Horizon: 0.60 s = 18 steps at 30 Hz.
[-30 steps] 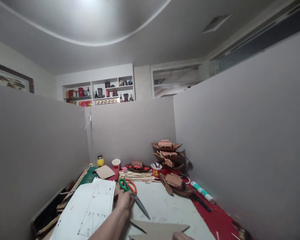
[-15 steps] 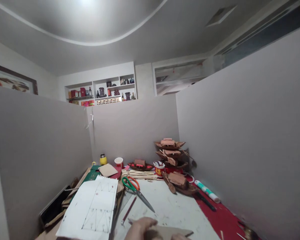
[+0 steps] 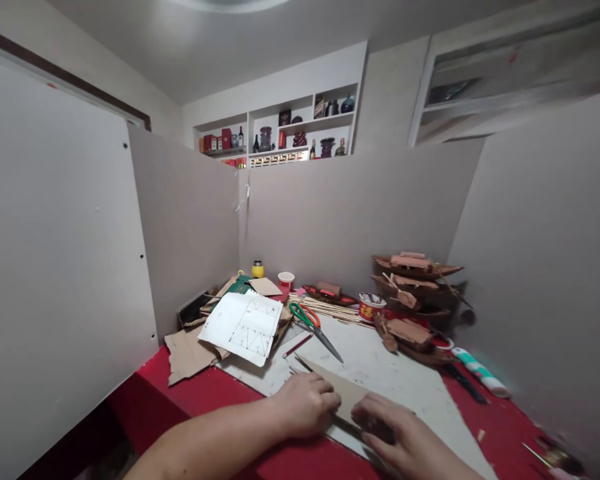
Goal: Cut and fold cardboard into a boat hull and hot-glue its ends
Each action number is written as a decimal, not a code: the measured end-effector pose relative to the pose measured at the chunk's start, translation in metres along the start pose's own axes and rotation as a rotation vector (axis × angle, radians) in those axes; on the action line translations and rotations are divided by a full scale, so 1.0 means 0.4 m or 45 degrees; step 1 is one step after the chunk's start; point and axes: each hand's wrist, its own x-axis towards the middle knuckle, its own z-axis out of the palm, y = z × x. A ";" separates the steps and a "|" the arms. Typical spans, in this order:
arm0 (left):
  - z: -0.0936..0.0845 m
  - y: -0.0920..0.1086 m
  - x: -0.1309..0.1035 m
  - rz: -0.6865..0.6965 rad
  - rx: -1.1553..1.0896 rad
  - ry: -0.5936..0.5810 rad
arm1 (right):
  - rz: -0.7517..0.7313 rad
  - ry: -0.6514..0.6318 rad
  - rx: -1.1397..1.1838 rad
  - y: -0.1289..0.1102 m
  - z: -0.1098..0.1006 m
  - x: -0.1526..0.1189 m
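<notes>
Near the front edge of the pale board (image 3: 395, 373), my left hand (image 3: 307, 403) is curled with its fingers closed on the edge of a tan cardboard piece (image 3: 343, 390). To its right, my right hand (image 3: 393, 430) has bent fingers around a dark object that I cannot make out, touching the cardboard's right end. Beyond the cardboard lie scissors (image 3: 325, 337) with green and orange handles and a dark red pencil (image 3: 297, 346). A sheet with a truss drawing (image 3: 245, 323) rests to the left on cardboard scraps.
Stacked model boats (image 3: 413, 267) stand at the back right, with another boat (image 3: 410, 337) before them. Thin sticks (image 3: 330, 308), a red-white cup (image 3: 371, 308) and a yellow jar (image 3: 258, 269) line the back. A green-white tube (image 3: 480, 372) lies right on the red cloth.
The view has tilted down and turned left, so both hands and forearms now show more fully. The cardboard, barely visible at the bottom before, is now in view between the hands.
</notes>
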 end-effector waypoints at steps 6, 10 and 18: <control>-0.016 0.010 -0.007 0.026 0.094 0.079 | 0.125 0.217 0.160 0.047 -0.026 0.021; -0.020 0.015 -0.008 0.026 0.139 0.123 | 0.084 0.393 0.103 0.069 -0.035 0.031; -0.007 0.017 0.001 0.018 0.088 0.171 | 0.002 0.445 0.070 0.050 -0.025 0.036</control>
